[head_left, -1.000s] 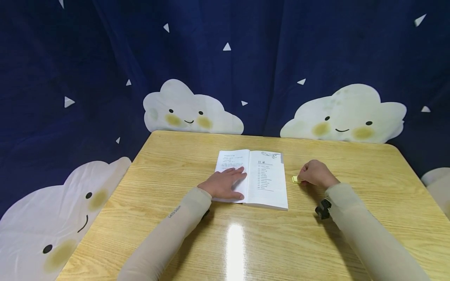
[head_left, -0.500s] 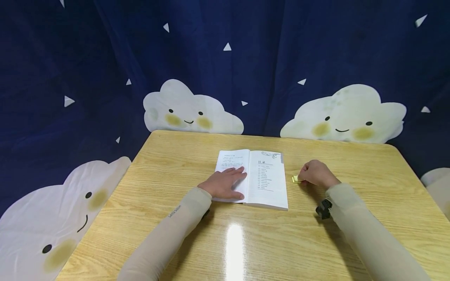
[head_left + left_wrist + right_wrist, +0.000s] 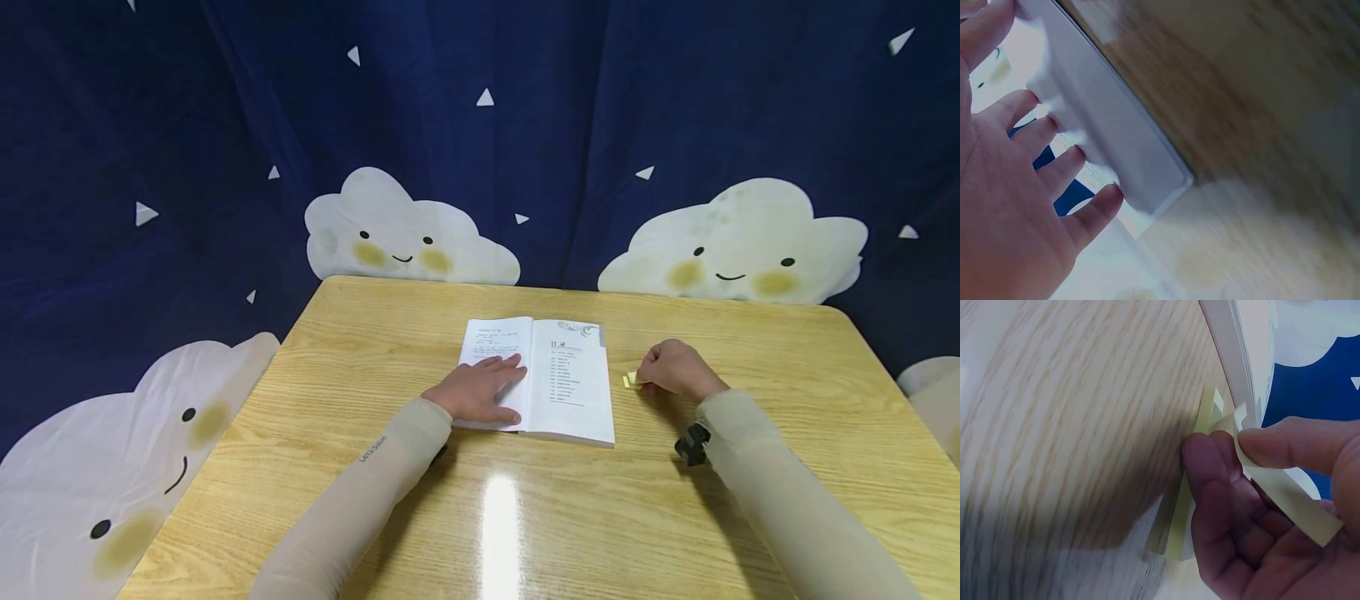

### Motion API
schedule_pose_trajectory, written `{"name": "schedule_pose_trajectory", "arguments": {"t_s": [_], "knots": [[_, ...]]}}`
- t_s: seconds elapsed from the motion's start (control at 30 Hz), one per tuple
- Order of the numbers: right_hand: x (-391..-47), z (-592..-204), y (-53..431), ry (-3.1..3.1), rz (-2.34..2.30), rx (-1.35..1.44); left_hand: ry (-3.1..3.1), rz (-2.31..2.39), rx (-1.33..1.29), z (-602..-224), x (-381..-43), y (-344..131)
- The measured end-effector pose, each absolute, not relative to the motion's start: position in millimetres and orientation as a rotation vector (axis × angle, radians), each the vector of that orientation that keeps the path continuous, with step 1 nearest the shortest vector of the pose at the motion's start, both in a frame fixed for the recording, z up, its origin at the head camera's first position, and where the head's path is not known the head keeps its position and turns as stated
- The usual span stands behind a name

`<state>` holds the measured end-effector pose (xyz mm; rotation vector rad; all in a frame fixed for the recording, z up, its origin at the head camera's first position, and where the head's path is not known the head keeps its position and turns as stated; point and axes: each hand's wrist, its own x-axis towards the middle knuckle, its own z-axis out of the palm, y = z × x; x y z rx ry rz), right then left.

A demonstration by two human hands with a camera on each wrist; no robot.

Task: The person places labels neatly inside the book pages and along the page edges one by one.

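Note:
An open book (image 3: 573, 421) with printed pages lies in the middle of the wooden table. My left hand (image 3: 476, 393) rests on its left page, fingers spread; the left wrist view shows the fingertips against the pages' edge (image 3: 1110, 125). Just right of the book is a small yellow sticky-note pad (image 3: 628, 381). My right hand (image 3: 675, 371) is at this pad. Close up in the right wrist view, the thumb and index finger pinch a narrow pale-yellow sticky note (image 3: 1294, 503), which bends up from the pad (image 3: 1179, 537). The fingers hide part of the pad.
The wooden table (image 3: 360, 367) reaches to a dark blue curtain (image 3: 450, 83) printed with clouds and triangles. A bright light reflection (image 3: 500, 533) shows on the table in front of the book. A small black device (image 3: 692, 446) is strapped at my right wrist.
My left hand stays in place on the page. My right hand has shifted very slightly to the right, with a little more of the yellow note showing at its fingertips.

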<state>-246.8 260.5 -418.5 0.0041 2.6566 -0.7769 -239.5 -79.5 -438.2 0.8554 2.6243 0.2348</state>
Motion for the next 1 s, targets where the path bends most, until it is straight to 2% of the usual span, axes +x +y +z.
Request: {"name": "schedule_pose_trajectory", "arguments": {"t_s": [1.0], "knots": [[-248.5,-421.0,265.3,2.638,-0.826,-0.001,2.626,0.213,0.847,-440.2,-240.8,-78.5]]}}
